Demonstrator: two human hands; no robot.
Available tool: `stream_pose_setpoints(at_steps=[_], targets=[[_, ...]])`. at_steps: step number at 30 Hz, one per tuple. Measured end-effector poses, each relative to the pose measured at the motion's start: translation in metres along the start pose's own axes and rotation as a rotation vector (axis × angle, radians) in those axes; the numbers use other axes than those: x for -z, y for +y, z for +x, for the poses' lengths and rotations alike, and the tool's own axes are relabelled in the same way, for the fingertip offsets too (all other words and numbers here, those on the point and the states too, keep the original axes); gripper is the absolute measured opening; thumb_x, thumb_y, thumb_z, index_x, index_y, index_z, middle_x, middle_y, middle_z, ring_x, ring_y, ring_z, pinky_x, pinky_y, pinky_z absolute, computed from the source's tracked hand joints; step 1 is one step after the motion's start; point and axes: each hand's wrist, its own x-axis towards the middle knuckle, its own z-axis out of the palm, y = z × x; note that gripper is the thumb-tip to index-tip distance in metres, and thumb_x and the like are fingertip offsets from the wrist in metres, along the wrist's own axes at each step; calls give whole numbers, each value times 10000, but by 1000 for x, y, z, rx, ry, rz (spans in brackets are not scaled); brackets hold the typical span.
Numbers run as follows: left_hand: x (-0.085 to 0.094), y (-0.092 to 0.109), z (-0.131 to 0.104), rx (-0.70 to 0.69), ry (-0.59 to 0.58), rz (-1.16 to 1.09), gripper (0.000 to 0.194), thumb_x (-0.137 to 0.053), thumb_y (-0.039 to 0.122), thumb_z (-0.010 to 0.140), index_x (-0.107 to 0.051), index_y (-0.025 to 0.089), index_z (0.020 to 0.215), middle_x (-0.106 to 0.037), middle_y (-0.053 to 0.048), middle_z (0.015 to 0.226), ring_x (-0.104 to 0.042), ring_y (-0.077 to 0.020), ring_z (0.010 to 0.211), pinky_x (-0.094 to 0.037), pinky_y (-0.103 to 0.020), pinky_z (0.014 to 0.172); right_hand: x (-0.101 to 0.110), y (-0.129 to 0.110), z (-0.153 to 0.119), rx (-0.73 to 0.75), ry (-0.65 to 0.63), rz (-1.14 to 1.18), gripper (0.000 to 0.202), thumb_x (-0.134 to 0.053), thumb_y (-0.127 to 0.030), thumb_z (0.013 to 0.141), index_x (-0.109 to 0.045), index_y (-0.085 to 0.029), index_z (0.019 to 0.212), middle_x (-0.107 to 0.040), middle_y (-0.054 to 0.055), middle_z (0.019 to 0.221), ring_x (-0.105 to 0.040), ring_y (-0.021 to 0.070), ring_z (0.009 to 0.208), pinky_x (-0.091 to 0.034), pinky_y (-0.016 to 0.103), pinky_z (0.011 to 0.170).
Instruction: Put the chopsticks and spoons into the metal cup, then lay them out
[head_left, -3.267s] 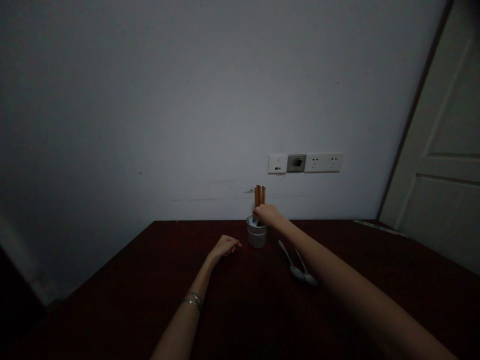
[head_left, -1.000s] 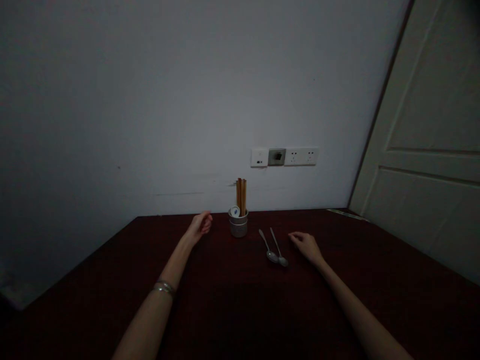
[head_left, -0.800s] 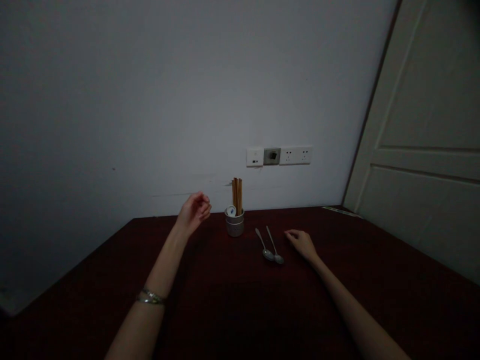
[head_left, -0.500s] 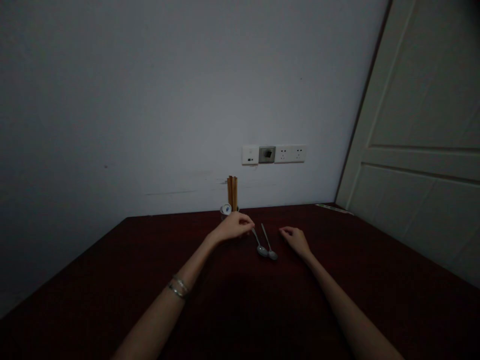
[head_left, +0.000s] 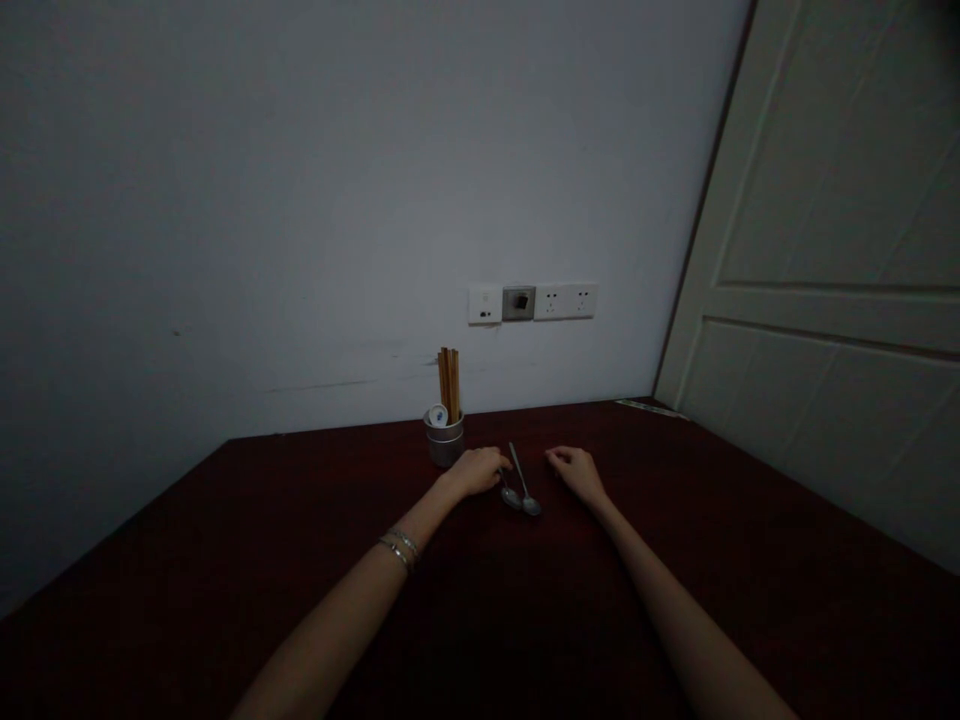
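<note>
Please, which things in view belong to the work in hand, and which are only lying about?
In the work, it seems:
- left spoon, handle at the left hand's fingers
- right spoon, between the hands
- metal holder with chopsticks

Just there:
- wall sockets
- door
- flat strip on the table

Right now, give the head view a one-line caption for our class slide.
Left hand at the handle of one spoon, right hand near the other spoon, chopsticks in a cup.
</note>
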Motion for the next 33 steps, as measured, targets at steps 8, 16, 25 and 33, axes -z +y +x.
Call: stream_pose_setpoints(at_steps=[8, 16, 25, 33], targets=[[-3, 2, 2, -32, -12, 86, 290, -467, 174, 774, -630, 266, 995, -598, -44, 993, -589, -184, 883, -458, -253, 692, 0, -1, 0, -6, 1, -4, 374, -442, -410, 747, -694, -144, 824, -635, 37, 599, -562, 151, 545, -373, 227, 512], [4, 4, -1, -126, -2, 153, 225, -456, 194, 806, -658, 246, 889, -608, -50, 893, -598, -186, 811, -442, -254, 641, 1, -1, 0, -5, 9, -23, 380, -437, -413, 741, -696, -145, 814, -628, 35, 586, -557, 155, 545, -377, 233, 526], [12, 5, -8, -139, 26, 89, 214, -449, 223, 832, -663, 227, 844, -602, -54, 842, -591, -169, 786, -412, -226, 624, 2, -3, -1, -4, -6, -17, 400, -431, -433, 742, -694, -141, 816, -608, 27, 551, -547, 156, 532, -362, 230, 503], [36, 3, -21, -115, 226, -210, 210, -480, 249, 832, -649, 213, 952, -608, -43, 863, -565, -144, 804, -396, -221, 701, 1, 1, 0, 2, -18, -30, 411, -424, -445, 752, -693, -144, 824, -626, 32, 570, -552, 154, 529, -367, 236, 518]])
